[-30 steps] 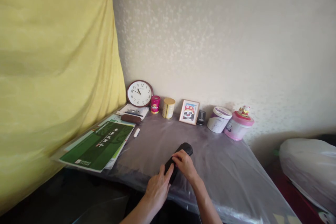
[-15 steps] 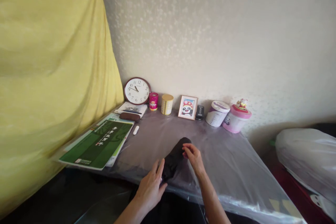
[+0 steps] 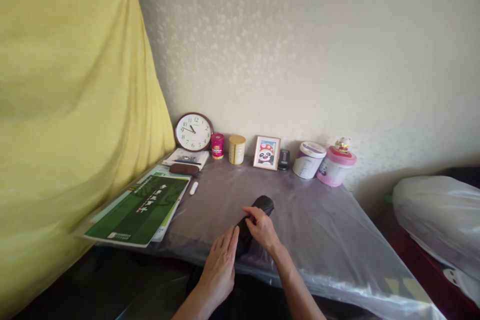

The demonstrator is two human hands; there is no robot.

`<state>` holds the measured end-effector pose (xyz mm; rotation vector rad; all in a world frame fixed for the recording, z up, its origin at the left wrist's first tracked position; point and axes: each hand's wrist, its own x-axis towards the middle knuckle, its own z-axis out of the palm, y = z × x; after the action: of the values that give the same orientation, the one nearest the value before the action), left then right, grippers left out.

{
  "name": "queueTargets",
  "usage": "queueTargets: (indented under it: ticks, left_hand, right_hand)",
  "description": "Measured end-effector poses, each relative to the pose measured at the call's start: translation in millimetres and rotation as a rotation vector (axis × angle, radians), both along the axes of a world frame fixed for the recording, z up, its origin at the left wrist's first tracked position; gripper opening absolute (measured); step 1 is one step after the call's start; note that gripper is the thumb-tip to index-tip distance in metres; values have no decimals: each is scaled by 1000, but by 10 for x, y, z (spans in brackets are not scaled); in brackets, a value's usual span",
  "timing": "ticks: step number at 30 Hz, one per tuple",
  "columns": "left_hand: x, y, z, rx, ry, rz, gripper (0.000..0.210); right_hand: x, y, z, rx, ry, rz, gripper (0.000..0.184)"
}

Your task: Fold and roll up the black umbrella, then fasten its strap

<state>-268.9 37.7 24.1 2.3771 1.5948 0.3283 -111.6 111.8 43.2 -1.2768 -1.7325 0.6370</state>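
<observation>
A black rolled-up bundle of cloth that looks like a folded umbrella lies slantwise near the table's front edge. My left hand lies along its lower left side, fingers stretched out together and touching it; its thumb is hidden. Across the middle of the umbrella reaches my right hand, its fingers bent and closed on the black cloth. What exactly the right fingertips pinch is too small to make out.
A green booklet, a brown case and a small white object lie to the left. Along the wall stand a clock, a pink can, a yellow-lidded can, a panda picture frame and two tubs.
My right hand has moved left across the umbrella. The cloth, looser and wider before, now forms a narrower roll. My left fingers have straightened along its side.
</observation>
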Motion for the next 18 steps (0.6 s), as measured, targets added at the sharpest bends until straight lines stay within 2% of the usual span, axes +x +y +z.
queueTargets:
  ticks: [4,7,11,15,18]
  left_hand:
    - [-6,2,-8,-3,-8,1,83]
    - [-16,-2,-19,16,6,8,82]
    - [-21,-4,-35,1,21,22,77]
    - [-61,49,-37,-55,-137,46,72]
    - [-157,145,-52,-106,-306,88,66]
  right_hand:
    - [78,-72,-15,-75,204,-9,30]
    - [279,-198,0,-133,350,-60,24]
    - [683,-336,-55,-128,330,-225,28]
    - [1019,-351,-235,-128,348,-363,33]
    - [1137,-342,-377,-149,347,-429,36]
